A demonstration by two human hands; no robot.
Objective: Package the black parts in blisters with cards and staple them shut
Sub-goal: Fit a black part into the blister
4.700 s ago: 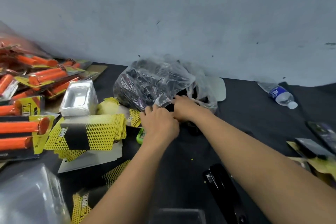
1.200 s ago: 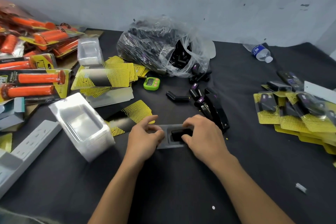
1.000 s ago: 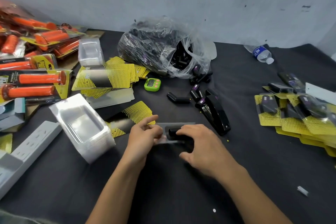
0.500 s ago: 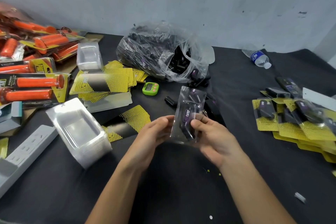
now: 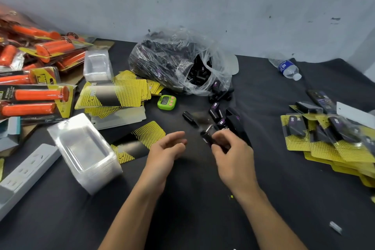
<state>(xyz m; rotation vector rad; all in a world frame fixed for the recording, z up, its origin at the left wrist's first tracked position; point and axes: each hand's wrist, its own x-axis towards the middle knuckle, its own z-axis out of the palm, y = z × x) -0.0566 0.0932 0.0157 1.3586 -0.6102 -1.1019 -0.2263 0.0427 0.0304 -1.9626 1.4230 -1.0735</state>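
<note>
clear plastic bag (image 5: 222, 67) holds loose black parts (image 5: 197, 72).

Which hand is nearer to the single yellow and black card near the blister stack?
Left. The left hand hovers open just right of the card, close to its edge. The right hand is farther right, beyond the left hand, gripping a black part.

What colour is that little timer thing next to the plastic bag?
The timer is bright green with pink buttons, seen in the head view.
</note>
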